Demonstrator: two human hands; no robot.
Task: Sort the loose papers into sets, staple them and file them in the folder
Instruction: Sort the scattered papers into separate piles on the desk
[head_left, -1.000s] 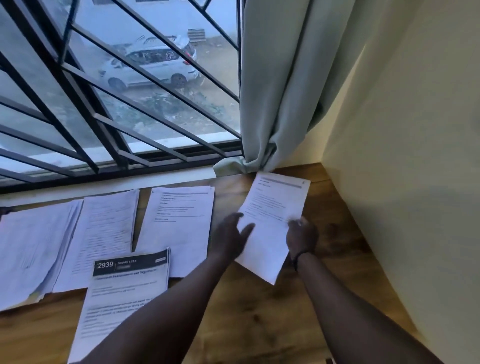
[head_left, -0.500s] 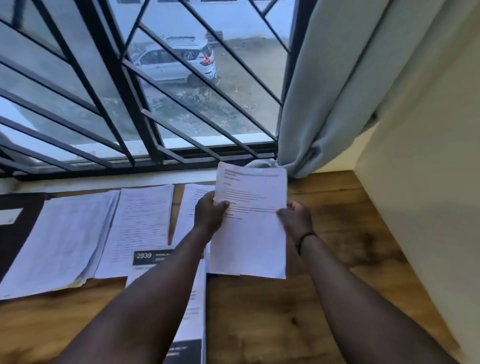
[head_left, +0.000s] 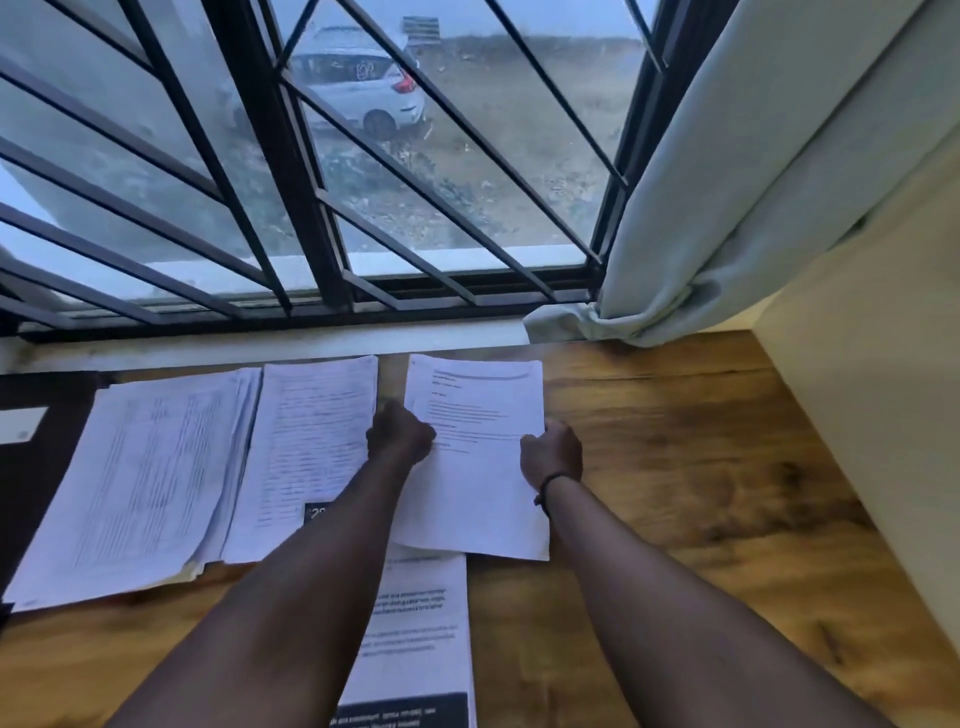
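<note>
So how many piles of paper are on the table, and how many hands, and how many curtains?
Paper piles or sheets: 4 (thick stack, next pile, held sheet, black-banded document)
Hands: 2 (left hand, right hand)
Curtains: 1 (curtain)
Total: 7

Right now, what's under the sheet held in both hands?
Under the held sheet lies a printed page with a black band, poking out below. How far it runs beneath is covered, as is the wooden desk there.
</note>
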